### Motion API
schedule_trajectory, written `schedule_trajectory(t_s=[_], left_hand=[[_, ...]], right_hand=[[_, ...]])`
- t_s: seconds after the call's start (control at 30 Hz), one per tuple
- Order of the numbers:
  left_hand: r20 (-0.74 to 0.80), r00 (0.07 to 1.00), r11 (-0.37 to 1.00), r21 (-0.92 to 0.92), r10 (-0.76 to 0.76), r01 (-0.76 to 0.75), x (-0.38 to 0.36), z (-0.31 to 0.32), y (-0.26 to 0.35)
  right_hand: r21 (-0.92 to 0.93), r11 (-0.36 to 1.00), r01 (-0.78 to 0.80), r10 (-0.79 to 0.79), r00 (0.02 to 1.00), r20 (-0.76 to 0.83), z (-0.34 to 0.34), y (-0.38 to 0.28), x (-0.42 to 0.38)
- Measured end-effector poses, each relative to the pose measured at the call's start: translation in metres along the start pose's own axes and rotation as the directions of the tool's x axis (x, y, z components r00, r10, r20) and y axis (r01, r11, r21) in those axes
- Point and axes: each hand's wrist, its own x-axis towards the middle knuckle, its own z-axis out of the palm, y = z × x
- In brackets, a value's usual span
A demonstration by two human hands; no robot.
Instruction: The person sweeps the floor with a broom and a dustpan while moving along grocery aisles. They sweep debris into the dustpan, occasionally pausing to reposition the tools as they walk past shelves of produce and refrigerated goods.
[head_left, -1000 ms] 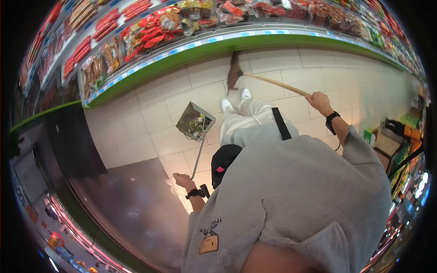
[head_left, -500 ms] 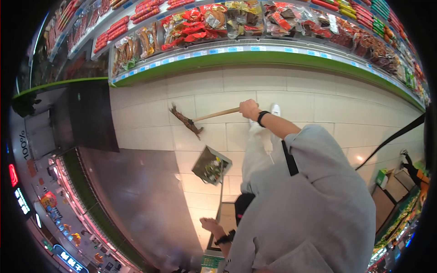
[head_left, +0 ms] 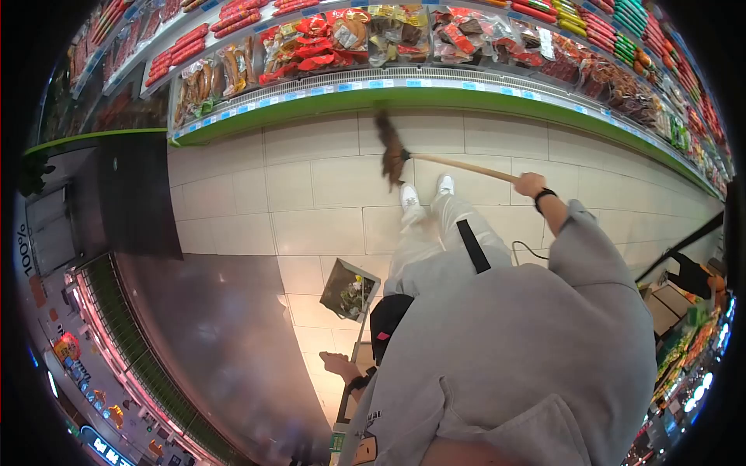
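Note:
My right hand [head_left: 531,185] is closed around the end of a long wooden broom handle. The broom [head_left: 394,152] has a brown, motion-smeared head on the tiles, just ahead of my white shoes [head_left: 409,196]. Low on the left, my left hand [head_left: 337,364] is curled at the long thin handle of a dustpan and appears to grip it. The grey box-shaped dustpan [head_left: 334,281] stands beside my leg, with green, yellow and pale scraps inside. Part of the left fingers' hold is hard to make out.
A chilled display shelf [head_left: 311,103] with a green base edge and packaged meats curves across the front. A dark grey floor mat [head_left: 225,326] lies to the left. Produce displays [head_left: 688,349] stand at the right. A black strap [head_left: 684,242] crosses the right side.
My right hand has moved right with the broom, and the broom head has swept rightward and nearer the shelf base. My feet now show apart on the tiles. The dustpan stays at my left.

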Motion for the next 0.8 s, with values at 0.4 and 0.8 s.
schedule_trajectory(t_s=[0.4,0.8], left_hand=[[0.177,0.984,0.993,-0.118,-0.003,0.024,0.007,0.070,0.008],[0.257,0.949,0.977,0.063,0.183,-0.205,-0.042,0.076,0.098]], right_hand=[[-0.016,0.962,0.272,-0.269,0.937,-0.222,-0.056,0.004,-0.085],[0.020,0.919,0.394,-0.385,0.907,-0.168,-0.027,-0.289,0.064]])
